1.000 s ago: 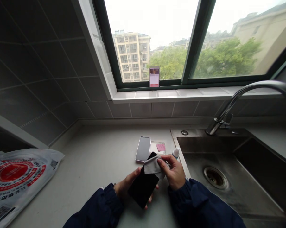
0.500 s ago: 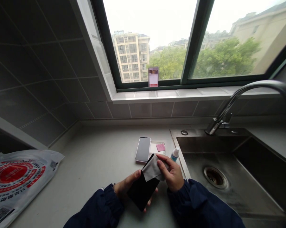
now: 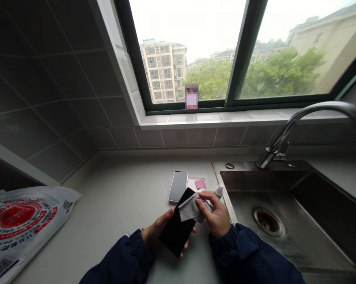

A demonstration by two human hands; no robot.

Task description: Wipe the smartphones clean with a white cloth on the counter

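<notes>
A flat black phone-shaped object (image 3: 178,232) lies tilted in my left hand (image 3: 160,228), with the thumb on its left edge and fingertips showing at its right edge. My right hand (image 3: 216,215) pinches a light grey cloth (image 3: 191,207) with a zigzag edge, which rests against the black surface. Behind them a phone with a grey screen (image 3: 178,186) lies on the counter. Beside it is a clear case (image 3: 203,180) with a pink piece (image 3: 200,184) on it. A small white-capped bottle (image 3: 219,191) stands behind my right hand, partly hidden.
A steel sink (image 3: 284,232) with a curved chrome faucet (image 3: 290,126) is at the right. On the left of the counter (image 3: 112,205) lies a white plastic bag (image 3: 21,228) with red print. A window sill runs along the back.
The grey cloth has shifted slightly left and up on the black object, uncovering its top corner. The black object has moved a little upward.
</notes>
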